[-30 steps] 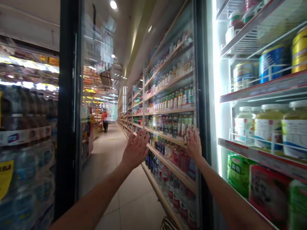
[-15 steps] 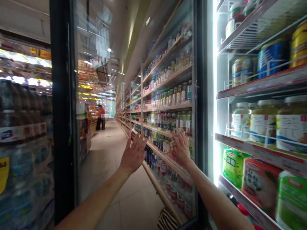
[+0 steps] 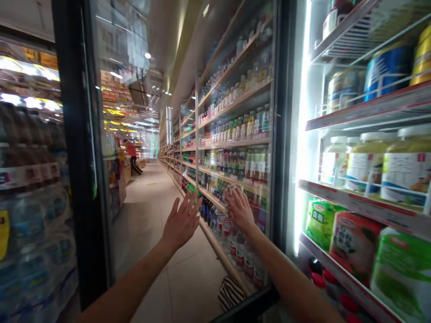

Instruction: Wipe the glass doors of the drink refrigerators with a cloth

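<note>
My left hand is open, fingers spread, flat against the pane of a fridge's glass door. My right hand presses a crumpled pale cloth against the same pane, a little right of the left hand. The door has a black frame and stands swung out in front of me. An aisle of bottle shelves shows through the glass.
To the right, the lit fridge shelves hold jars, cans and green and red packs. On the left another cooler holds water bottles. Far down the aisle stands a person in orange. Something striped shows low behind the glass.
My right hand has slid the cloth left and down across the glass. My left hand has dropped slightly and stays flat. The view has shifted, and the door frame now sits further left.
</note>
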A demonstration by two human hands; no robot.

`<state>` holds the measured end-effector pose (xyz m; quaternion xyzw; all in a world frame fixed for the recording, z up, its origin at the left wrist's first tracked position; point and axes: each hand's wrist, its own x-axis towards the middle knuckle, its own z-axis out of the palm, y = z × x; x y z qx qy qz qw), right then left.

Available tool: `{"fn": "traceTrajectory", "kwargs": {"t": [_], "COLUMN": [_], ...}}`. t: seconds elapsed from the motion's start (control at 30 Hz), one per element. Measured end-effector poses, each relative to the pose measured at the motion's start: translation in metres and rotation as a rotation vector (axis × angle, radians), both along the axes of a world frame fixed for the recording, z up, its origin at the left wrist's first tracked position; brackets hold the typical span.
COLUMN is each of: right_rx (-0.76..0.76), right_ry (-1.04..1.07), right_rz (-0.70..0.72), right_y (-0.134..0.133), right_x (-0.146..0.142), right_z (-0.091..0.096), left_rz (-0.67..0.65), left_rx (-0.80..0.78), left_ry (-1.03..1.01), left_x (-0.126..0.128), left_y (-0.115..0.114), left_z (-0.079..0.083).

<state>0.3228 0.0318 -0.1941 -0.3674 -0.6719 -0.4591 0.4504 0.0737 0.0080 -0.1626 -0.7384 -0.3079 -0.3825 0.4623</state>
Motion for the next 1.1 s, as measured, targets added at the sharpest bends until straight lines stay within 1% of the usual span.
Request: {"fn": "traceTrajectory", "kwargs": {"t": [0.07, 0.13, 0.2, 0.27, 0.33, 0.43, 0.5, 0.53, 0.6, 0.67, 0.73, 0.8, 0.97, 1.03, 1.1], "right_rx": [-0.005, -0.004, 0.002, 0.018, 0.013, -0.028, -0.054, -0.062, -0.066, -0.056, -0.049, -0.045, -0.051, -0.069, -0.095], "right_ry": [0.131, 0.329, 0.462, 0.445, 0.302, 0.044, -0.024, -0.014, 0.076, 0.200, 0.296, 0.324, 0.138, 0.087, 0.099], "right_rz": [-0.073, -0.151, -0.198, -0.185, -0.122, -0.040, -0.048, -0.069, -0.129, -0.183, -0.206, -0.186, -0.064, -0.047, -0.063], "right_y": [0.002, 0.005, 0.007, 0.007, 0.004, -0.003, -0.006, -0.007, -0.007, -0.005, -0.004, -0.003, -0.007, -0.008, -0.008], "right_x": [0.033, 0.063, 0.075, 0.066, 0.041, 0.004, -0.001, 0.004, 0.023, 0.045, 0.053, 0.043, -0.022, -0.029, -0.016], "right_z": [-0.003, -0.005, -0.008, -0.013, -0.021, -0.038, -0.050, -0.055, -0.064, -0.069, -0.071, -0.071, -0.076, -0.080, -0.085], "left_rz": [-0.004, -0.002, 0.007, 0.017, 0.025, 0.035, 0.039, 0.041, 0.043, 0.039, 0.037, 0.043, 0.057, 0.062, 0.065], "left_rx": [-0.002, -0.010, -0.023, -0.039, -0.051, -0.070, -0.082, -0.086, -0.088, -0.088, -0.095, -0.108, -0.128, -0.140, -0.151], "left_ry": [-0.001, -0.004, -0.007, -0.010, -0.010, 0.003, 0.012, 0.014, 0.014, 0.012, 0.007, -0.001, 0.012, 0.027, 0.042], "left_x": [-0.001, -0.001, -0.001, -0.001, -0.002, -0.005, -0.008, -0.009, -0.010, -0.009, -0.008, -0.007, -0.008, -0.010, -0.013], "left_y": [-0.001, -0.002, -0.003, -0.004, -0.005, -0.007, -0.008, -0.008, -0.009, -0.009, -0.009, -0.009, -0.013, -0.015, -0.016], "left_z": [-0.004, -0.007, -0.011, -0.015, -0.019, -0.025, -0.029, -0.031, -0.034, -0.038, -0.040, -0.042, -0.044, -0.046, -0.048]}}
